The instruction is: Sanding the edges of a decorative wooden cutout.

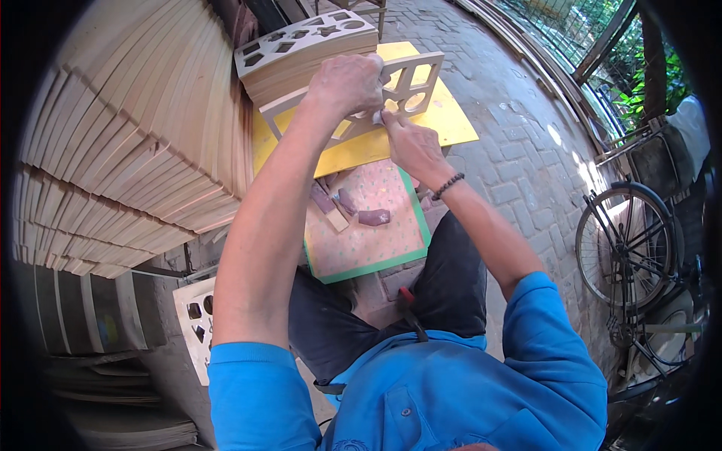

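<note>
A thin wooden board (412,81) with shaped cut-outs stands on its edge on a yellow tabletop (457,135). My left hand (347,84) is closed over the board's upper edge near its middle. Lower down, my right hand (415,149) has its fingers pinched at the board's cut-outs, close under the left one. A small whitish bit (377,117) shows at the right fingertips; what it is I cannot make out. Behind the board lies a stack of similar cut-out boards (308,64), with star, round and angular holes in the top one.
On a pink, green-edged mat (361,252) below the table lie brownish-purple strips (374,217) and a small wood block (337,219). Tall stacks of wooden boards (143,113) crowd the left. Another cut-out board (197,319) leans by my left leg. A bicycle (628,244) stands right.
</note>
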The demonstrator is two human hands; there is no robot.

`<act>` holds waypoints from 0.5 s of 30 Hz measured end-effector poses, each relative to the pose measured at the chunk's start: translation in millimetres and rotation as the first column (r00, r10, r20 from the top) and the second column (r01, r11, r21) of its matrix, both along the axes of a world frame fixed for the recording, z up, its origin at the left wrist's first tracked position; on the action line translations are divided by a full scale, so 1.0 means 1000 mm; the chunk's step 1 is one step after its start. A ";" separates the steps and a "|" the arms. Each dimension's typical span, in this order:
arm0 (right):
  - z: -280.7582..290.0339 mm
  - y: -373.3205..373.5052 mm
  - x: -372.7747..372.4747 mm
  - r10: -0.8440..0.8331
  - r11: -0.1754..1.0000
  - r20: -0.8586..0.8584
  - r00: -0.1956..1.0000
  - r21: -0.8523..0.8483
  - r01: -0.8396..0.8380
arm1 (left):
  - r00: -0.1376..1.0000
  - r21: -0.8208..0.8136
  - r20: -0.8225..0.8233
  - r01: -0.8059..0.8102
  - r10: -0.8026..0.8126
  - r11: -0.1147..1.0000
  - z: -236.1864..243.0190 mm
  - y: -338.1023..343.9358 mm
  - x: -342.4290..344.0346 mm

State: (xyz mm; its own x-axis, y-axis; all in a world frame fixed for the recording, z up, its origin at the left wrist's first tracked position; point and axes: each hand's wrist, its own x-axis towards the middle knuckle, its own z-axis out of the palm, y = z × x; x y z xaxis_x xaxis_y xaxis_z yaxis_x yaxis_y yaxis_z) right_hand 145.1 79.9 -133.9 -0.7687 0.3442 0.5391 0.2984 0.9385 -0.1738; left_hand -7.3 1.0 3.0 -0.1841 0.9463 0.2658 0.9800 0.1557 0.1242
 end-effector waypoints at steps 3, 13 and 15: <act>-0.001 0.005 -0.011 -0.041 0.999 0.150 0.988 0.000 0.041 | 0.999 0.013 -0.022 -0.025 0.025 1.000 -0.003 0.002 0.000; 0.005 -0.001 0.010 0.008 0.941 -0.075 0.997 -0.337 -0.032 | 0.996 -0.009 -0.055 -0.073 0.072 0.997 0.000 0.004 0.000; 0.011 -0.002 0.011 -0.100 0.958 -0.060 0.993 -0.275 0.080 | 0.995 -0.023 -0.054 -0.082 0.080 0.996 0.001 0.004 0.001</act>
